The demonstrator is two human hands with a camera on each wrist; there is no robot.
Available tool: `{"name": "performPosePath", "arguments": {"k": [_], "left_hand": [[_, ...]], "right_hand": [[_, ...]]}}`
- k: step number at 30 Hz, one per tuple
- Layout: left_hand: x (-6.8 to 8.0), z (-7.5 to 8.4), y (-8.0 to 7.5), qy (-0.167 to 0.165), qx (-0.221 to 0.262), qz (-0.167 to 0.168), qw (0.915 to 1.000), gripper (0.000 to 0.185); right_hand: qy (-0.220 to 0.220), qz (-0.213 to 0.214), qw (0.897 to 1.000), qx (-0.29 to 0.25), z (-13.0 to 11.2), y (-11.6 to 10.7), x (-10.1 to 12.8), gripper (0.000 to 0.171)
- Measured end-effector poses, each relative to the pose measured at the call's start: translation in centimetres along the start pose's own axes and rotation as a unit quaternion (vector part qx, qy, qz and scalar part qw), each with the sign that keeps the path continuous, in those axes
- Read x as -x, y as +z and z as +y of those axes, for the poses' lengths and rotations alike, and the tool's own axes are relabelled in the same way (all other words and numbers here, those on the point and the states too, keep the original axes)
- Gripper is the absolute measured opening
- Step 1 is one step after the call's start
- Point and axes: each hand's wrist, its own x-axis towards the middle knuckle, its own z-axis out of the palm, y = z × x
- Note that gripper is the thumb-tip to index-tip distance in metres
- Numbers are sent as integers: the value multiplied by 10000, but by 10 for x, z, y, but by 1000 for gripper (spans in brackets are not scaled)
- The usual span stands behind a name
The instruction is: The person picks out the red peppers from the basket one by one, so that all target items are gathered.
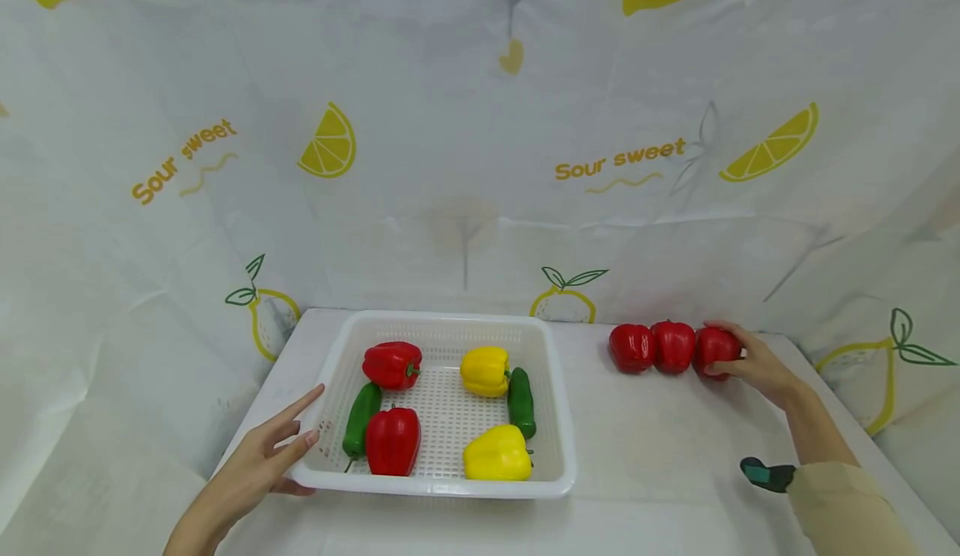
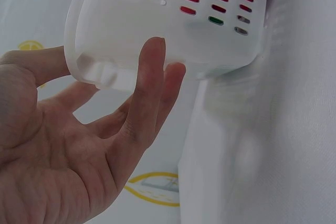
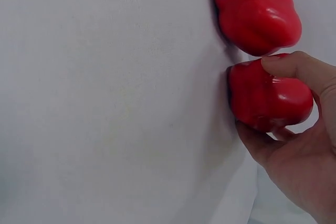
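A: Nearest first?
B: At lower left, the left hand [image 1: 258, 456], with fingers spread wide, reaching over the surface's left edge beside the white basket [image 1: 450, 487], at its near-left corner. Cannot tell whether pressing on the wall.
A: And just inside the near rim?
B: Near red pepper [image 1: 393, 442] on the left, near yellow pepper [image 1: 498, 453] on the right, well apart.
A: Deeper in?
B: Left green pepper [image 1: 363, 420] by the left wall, right green pepper [image 1: 521, 403] by the right. Then far red pepper [image 1: 392, 365] and far yellow pepper [image 1: 484, 372], with slotted base down the middle between.
A: Room to move?
B: Plenty on the right: a broad stretch of surface [image 1: 645, 456] from the basket's right rim to the beige sleeve [image 1: 840, 498]. On the left, only a narrow strip before the edge.
A: And the right hand [image 1: 761, 367]?
B: At far right, curled around the held red pepper [image 1: 716, 349], rightmost of three in a row. Cannot tell whether lifted. Just beside, middle red pepper [image 1: 673, 346], then leftmost red pepper [image 1: 632, 348].
A: Far edge?
B: Close behind that row, and close to the basket's far rim. Beyond, upright, a white lemon-print cloth [image 1: 450, 139].
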Motion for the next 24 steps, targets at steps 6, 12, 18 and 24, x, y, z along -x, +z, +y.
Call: {"name": "performPosePath", "arguments": {"k": [6,12,18,24], "left_hand": [[1,1,0,-25,6,14,10000,73],[0,0,0,7,-39,14,10000,75],[1,-2,1,-37,-83,52,9999,76],[1,0,1,-49,-113,56,9999,76]], "right_hand": [[42,29,10000,-35,1,3,-2,95],[43,45,10000,-13,4,3,-3,98],[-16,23,10000,50,3,2,-1,97],[-8,15,10000,74,0,2,0,96]]}}
